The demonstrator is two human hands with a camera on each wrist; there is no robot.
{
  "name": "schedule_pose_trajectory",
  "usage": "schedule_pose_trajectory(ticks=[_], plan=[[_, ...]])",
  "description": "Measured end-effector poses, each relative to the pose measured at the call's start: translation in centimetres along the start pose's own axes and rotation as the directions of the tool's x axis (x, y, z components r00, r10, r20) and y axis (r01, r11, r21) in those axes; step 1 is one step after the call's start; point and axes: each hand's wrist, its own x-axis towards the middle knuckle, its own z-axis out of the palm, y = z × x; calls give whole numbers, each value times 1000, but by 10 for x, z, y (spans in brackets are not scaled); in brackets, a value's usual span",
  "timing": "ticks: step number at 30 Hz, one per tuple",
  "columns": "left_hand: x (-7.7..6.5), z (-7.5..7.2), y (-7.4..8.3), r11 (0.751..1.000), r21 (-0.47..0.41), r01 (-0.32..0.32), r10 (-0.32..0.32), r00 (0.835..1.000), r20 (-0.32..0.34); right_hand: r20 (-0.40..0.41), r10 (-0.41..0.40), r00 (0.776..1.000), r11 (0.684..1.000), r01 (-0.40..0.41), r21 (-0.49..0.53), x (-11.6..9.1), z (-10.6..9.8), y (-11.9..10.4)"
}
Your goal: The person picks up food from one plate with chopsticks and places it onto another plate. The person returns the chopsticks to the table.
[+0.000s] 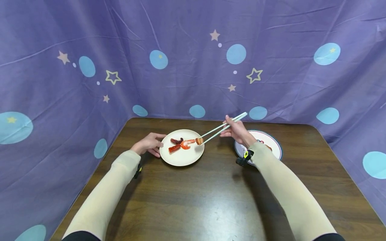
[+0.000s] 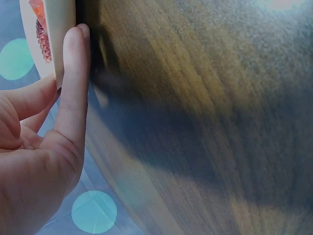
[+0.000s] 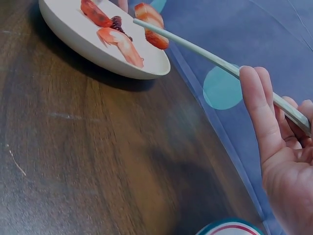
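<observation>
My left hand (image 1: 149,144) grips the left edge of a round cream plate (image 1: 181,160), thumb at the rim and a finger along its outer wall in the left wrist view. A pink-orange shrimp (image 1: 185,145), a red sausage-like piece (image 1: 174,148) and a dark red bumpy piece (image 1: 176,141) lie on it. With my right hand (image 1: 237,131) I hold pale green chopsticks (image 3: 195,51). Their tips pinch a layered reddish-brown chunk resembling pork belly (image 3: 152,25), which overlaps the plate's right rim in the head view.
Under my right wrist stands a white plate (image 1: 259,135) with a blue rim, partly hidden by the forearm, with some brown food (image 1: 268,147) on it. Both plates are on a dark wooden table (image 1: 187,194). A purple curtain (image 1: 187,87) hangs behind and beside the table.
</observation>
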Motion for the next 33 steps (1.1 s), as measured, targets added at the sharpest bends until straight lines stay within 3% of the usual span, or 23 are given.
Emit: schedule_pose_trajectory(ticks=[33], plan=[[2,0,-2,1000,-13,5,-5,1000,-6,16,28,999,999,-27,-22,2,29,29]])
